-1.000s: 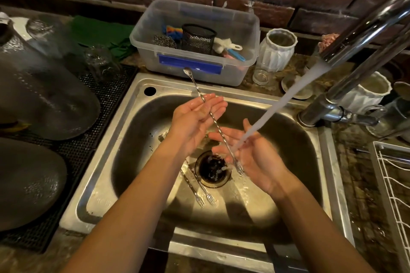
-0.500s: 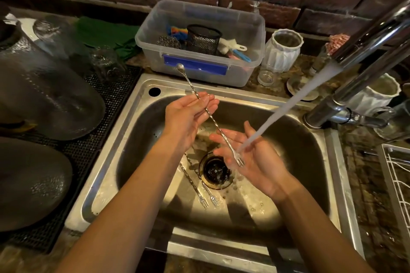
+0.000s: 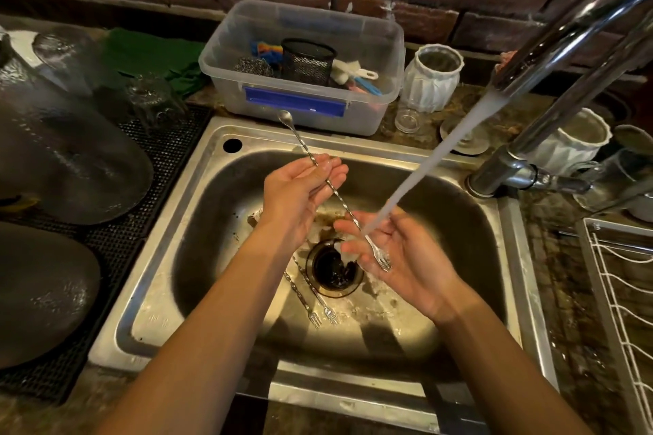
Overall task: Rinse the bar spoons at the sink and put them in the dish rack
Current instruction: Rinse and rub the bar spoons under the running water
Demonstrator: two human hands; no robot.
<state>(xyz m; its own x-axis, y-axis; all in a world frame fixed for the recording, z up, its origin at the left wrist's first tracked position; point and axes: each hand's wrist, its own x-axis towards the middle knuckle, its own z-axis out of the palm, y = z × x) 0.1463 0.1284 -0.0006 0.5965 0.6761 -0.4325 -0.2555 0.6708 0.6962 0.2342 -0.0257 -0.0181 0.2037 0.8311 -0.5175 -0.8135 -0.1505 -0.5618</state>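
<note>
The left hand (image 3: 296, 194) is palm up with its fingers loosely curled, and the long twisted silver bar spoon (image 3: 332, 187) lies across those fingers. I cannot tell if the thumb is pinching it. The right hand (image 3: 399, 254) is open and flat, palm up, and the little fork end of the spoon rests on that palm. The small bowl end of the spoon sticks up past the left hand, toward the back of the sink.

Both hands are over the shiny steel sink (image 3: 169, 258). A stream of water (image 3: 434, 159) falls from the curved chrome tap (image 3: 579, 25) and lands on the spoon and the right palm. Under the hands is the dark round drain hole (image 3: 334, 268). Two more twisted silver bar spoons (image 3: 311, 297) lie on the sink floor just beside the drain, side by side, with their fork ends pointing toward the person.

The white wire dish rack (image 3: 622, 297) sits to the right of the sink, well apart from the hands. Behind the sink is a clear plastic tub with a blue clip (image 3: 300, 71), and it holds a black mesh cup and scrubbers. Next to it stands a white ribbed jar (image 3: 431, 78). On the left are big dark glass lids on a black rubber mat (image 3: 166, 159)
</note>
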